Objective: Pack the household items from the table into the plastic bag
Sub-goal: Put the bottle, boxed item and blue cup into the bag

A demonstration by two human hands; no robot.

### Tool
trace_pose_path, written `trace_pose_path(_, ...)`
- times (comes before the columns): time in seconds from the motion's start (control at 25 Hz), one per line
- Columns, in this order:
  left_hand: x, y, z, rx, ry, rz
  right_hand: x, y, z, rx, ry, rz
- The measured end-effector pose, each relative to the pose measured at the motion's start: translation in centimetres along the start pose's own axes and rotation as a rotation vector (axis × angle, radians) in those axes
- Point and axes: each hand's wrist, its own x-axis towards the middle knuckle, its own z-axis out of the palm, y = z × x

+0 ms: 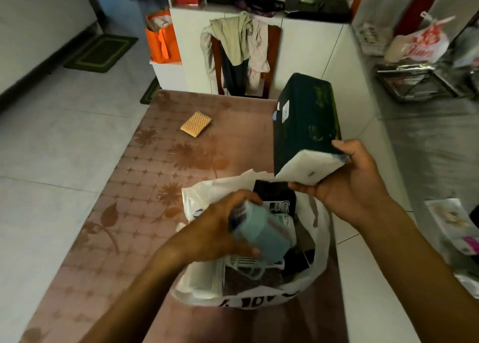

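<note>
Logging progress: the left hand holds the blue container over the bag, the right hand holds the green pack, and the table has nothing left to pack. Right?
Not quite. A tan woven pad still lies on the table, as the head view shows. Otherwise correct: left hand grips the blue container over the plastic bag; right hand holds the green pack.

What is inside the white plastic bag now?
In the white plastic bag: a black packet, a white ribbed item and dark things. The left hand with its blue container covers the rest.
</note>
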Motion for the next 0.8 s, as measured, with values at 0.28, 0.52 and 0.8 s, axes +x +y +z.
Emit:
trace_pose_path(0.28, -2.0, -3.3, 3.8, 0.076, 0.186, 0.083, -0.8, 1.7, -0.7, -0.034, -0.173, 0.006)
trace_pose_path(0.52, 1.4, -4.3, 8.3, 0.667, 0.137, 0.414, -0.6, 1.3, -0.9, -0.088, -0.174, -0.025)
trace_pose_path(0.8, -0.2, -6.0, 8.4, 0.917, 0.221, 0.244, -1.0, 2.5, -1.6, -0.272, -0.196, -0.051)
